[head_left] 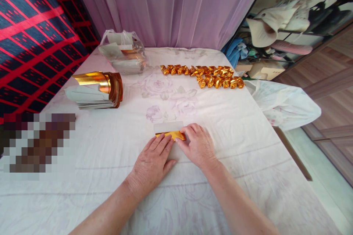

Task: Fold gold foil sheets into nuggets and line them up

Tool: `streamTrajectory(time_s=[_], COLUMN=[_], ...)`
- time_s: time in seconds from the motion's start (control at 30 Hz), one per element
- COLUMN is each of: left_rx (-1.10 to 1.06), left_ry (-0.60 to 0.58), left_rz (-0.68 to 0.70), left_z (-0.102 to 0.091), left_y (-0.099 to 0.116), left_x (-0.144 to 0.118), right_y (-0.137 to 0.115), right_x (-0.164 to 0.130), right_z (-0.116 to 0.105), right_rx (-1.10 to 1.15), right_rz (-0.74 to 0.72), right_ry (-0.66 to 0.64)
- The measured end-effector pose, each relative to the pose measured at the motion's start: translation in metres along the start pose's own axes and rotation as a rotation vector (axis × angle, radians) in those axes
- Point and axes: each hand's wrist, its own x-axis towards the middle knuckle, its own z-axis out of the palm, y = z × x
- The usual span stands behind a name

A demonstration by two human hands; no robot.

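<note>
A sheet of paper, white on one side and gold on the other (168,127), lies on the cloth in front of me, with a gold strip (172,135) showing along a fold. My left hand (153,161) lies flat on the sheet's near part, fingers spread and pressing. My right hand (197,145) rests beside it, fingertips on the gold fold's right end. Neither hand lifts the paper.
A stack of gold-backed sheets (95,91) sits at the left, its top sheet curled. A clear plastic bag (124,51) with more sheets stands behind. Two rows of several folded gold pieces (209,75) lie at the far right. The table edge (278,132) drops off on the right.
</note>
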Motion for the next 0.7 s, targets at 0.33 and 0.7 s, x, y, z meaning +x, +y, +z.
streamTrajectory(time_s=[0.33, 0.7], left_rx=[-0.010, -0.024], left_ry=[-0.015, -0.025], left_rz=[-0.008, 0.007], left_z=[0.000, -0.001], left_y=[-0.001, -0.002], left_x=[0.000, 0.000], right_y=[-0.001, 0.025], right_x=[0.001, 0.010], right_z=[-0.001, -0.007], right_rx=[0.045, 0.304], right_rz=[0.040, 0.002], right_ry=[-0.020, -0.171])
